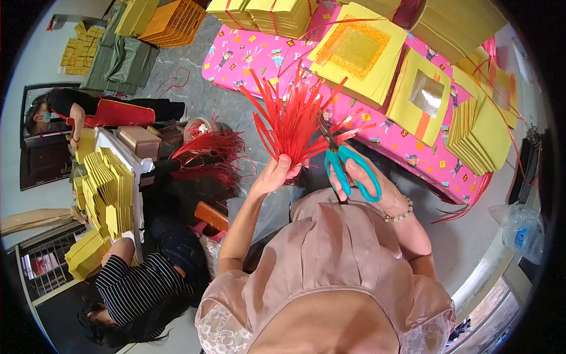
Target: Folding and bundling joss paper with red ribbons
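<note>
Nearest: pink-sleeved chest and forearms, filling the lower frame at 6 o'clock.
Left hand (277,173): closed in a fist round the base of a bundle of red strips (292,121), held upright, ends fanning toward 12 o'clock.
Right hand (368,180): fingers through the loops of teal-handled scissors (345,165), gripping them; blades reaching into the bundle at its 3 o'clock side, whether parted or closed not clear.
Progress: strip tips uneven and splayed, so trimming judged partway; more red strips heaped (209,147) at 9 o'clock of the hands, seemingly not yet taken up.
Tabletop (247,53): pink patterned cover, from 12 to 3 o'clock, carrying stacks of yellow paper sheets (477,133), some with gold or silver squares at centre.
Farther left: person in striped top (130,283) at 8 o'clock beside more yellow stacks (109,189); another person in black (71,106) at 10 o'clock.
Far right: clear plastic bottle (522,230) at 4 o'clock.
</note>
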The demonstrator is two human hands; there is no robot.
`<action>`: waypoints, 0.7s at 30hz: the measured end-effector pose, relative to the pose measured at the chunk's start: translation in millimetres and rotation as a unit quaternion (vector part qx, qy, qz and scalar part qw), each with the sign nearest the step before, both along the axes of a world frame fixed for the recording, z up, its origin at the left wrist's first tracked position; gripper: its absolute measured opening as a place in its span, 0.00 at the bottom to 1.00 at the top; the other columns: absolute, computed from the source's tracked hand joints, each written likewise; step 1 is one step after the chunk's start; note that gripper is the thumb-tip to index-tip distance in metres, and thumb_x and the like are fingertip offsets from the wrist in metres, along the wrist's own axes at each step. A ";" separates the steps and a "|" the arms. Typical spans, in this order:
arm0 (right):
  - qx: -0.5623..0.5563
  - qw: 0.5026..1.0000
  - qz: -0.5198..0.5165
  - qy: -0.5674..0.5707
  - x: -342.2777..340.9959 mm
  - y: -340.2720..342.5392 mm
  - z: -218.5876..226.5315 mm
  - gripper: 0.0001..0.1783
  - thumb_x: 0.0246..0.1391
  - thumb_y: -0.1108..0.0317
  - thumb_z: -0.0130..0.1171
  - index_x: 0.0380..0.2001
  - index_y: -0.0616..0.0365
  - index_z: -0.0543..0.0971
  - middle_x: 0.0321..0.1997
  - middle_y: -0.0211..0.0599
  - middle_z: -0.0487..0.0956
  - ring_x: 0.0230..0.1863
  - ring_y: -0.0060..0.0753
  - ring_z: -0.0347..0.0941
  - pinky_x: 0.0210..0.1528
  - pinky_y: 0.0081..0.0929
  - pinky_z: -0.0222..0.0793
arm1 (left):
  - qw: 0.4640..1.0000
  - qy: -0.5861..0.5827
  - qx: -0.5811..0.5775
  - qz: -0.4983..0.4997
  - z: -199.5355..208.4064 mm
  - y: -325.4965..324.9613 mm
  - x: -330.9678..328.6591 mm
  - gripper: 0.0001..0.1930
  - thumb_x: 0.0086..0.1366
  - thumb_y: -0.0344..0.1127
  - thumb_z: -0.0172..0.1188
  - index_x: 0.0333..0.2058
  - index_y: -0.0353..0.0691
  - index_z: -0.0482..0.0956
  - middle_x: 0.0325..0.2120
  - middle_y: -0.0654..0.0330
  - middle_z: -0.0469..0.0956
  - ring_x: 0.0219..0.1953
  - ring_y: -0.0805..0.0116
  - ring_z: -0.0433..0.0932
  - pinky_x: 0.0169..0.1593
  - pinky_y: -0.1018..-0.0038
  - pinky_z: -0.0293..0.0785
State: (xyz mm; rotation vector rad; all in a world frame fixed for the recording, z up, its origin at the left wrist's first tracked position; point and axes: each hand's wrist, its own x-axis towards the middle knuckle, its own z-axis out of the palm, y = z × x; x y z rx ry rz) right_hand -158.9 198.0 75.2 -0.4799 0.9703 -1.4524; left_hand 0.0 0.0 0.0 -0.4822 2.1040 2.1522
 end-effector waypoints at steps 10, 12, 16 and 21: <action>0.015 0.999 -0.036 -0.004 3.8 0.5 1.0 0.19 0.62 0.47 0.51 0.34 0.52 0.65 0.20 0.23 0.65 0.17 0.12 0.62 0.20 0.13 0.59 | 1.000 0.016 0.013 -0.011 -1.5 1.9 -2.5 0.45 0.58 0.78 0.30 0.35 0.34 0.73 0.17 0.71 0.60 0.19 0.80 0.56 0.24 0.79 0.52; 0.009 0.999 -0.039 -0.010 4.9 0.5 0.0 0.19 0.62 0.47 0.52 0.34 0.51 0.65 0.19 0.22 0.65 0.17 0.12 0.61 0.20 0.13 0.58 | 1.000 0.015 0.021 -0.012 -1.3 1.6 -2.5 0.46 0.58 0.78 0.29 0.35 0.34 0.73 0.17 0.70 0.60 0.19 0.80 0.56 0.24 0.79 0.52; 0.007 0.999 -0.040 -0.015 2.4 0.9 1.0 0.19 0.61 0.47 0.53 0.33 0.51 0.65 0.19 0.22 0.65 0.17 0.12 0.61 0.20 0.14 0.60 | 1.000 -0.005 0.015 -0.001 -0.4 1.4 -2.2 0.48 0.56 0.80 0.27 0.35 0.34 0.73 0.17 0.70 0.61 0.18 0.80 0.56 0.23 0.80 0.51; 0.007 0.999 -0.043 -0.020 2.5 5.0 4.0 0.21 0.60 0.46 0.54 0.33 0.52 0.66 0.19 0.23 0.65 0.17 0.13 0.62 0.21 0.14 0.62 | 1.000 -0.010 0.018 -0.016 -4.8 -2.3 -0.8 0.49 0.55 0.80 0.25 0.35 0.33 0.74 0.17 0.69 0.61 0.18 0.80 0.56 0.22 0.79 0.49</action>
